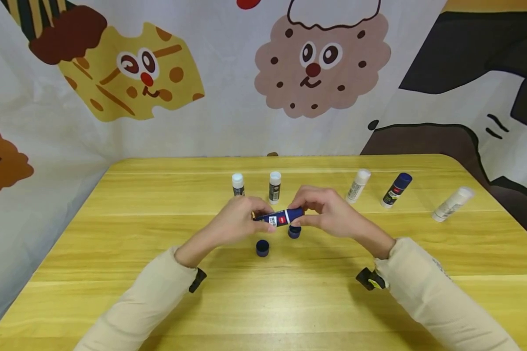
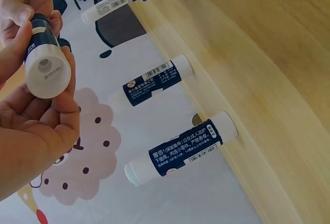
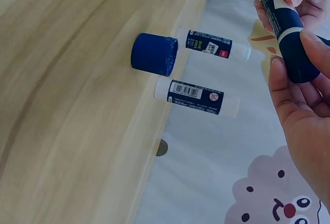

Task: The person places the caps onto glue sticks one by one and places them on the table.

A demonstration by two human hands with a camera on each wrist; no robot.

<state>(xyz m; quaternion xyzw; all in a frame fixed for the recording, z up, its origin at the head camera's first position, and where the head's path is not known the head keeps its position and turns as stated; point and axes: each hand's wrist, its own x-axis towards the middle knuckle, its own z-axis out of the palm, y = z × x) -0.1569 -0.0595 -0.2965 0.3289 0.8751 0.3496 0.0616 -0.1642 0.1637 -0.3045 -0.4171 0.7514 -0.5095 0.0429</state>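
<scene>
A dark blue glue stick point(image 1: 281, 218) is held nearly level between both hands over the table. My left hand point(image 1: 239, 222) grips its labelled body near the white base point(image 2: 49, 74). At the other end, my right hand point(image 1: 331, 212) pinches the blue cap point(image 3: 296, 59) between thumb and fingers; a white ring shows beside the cap. Two loose blue caps, one nearer me point(image 1: 262, 248) and one just below the stick point(image 1: 294, 232), rest on the table. Beyond the hands stand two uncapped glue sticks, a left one point(image 1: 238, 181) and a right one point(image 1: 274, 187).
On the right of the wooden table point(image 1: 263, 312) stand a blue-capped glue stick point(image 1: 396, 190) and two pale ones, one to its left point(image 1: 358, 186) and one to its right point(image 1: 453, 204). A cartoon-printed cloth point(image 1: 228, 97) hangs behind the far edge.
</scene>
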